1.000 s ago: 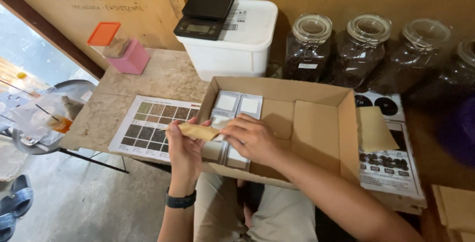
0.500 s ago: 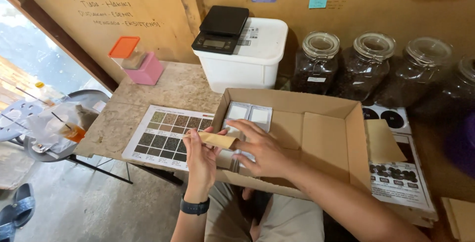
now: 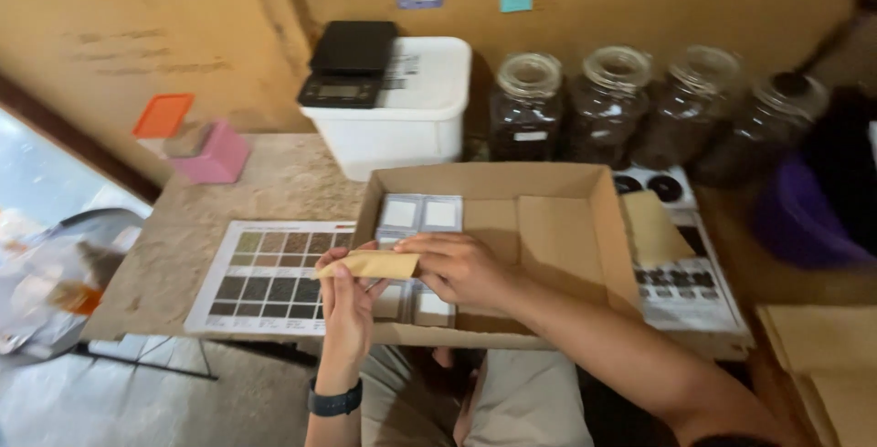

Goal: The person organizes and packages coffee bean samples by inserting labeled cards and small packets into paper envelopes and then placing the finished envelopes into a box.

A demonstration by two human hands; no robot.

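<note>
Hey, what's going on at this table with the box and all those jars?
A person sits at a rough table holding a small tan paper packet between both hands: the left hand pinches it from below, the right hand grips its other end. They hold it over the near edge of a shallow cardboard box with small white-topped packets lined along its left side. A printed chart of brown colour swatches lies to the left; dark-filled glass jars stand behind.

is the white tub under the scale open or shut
Shut: the white tub has its lid seated flat on top, and the black scale rests on that lid.
</note>
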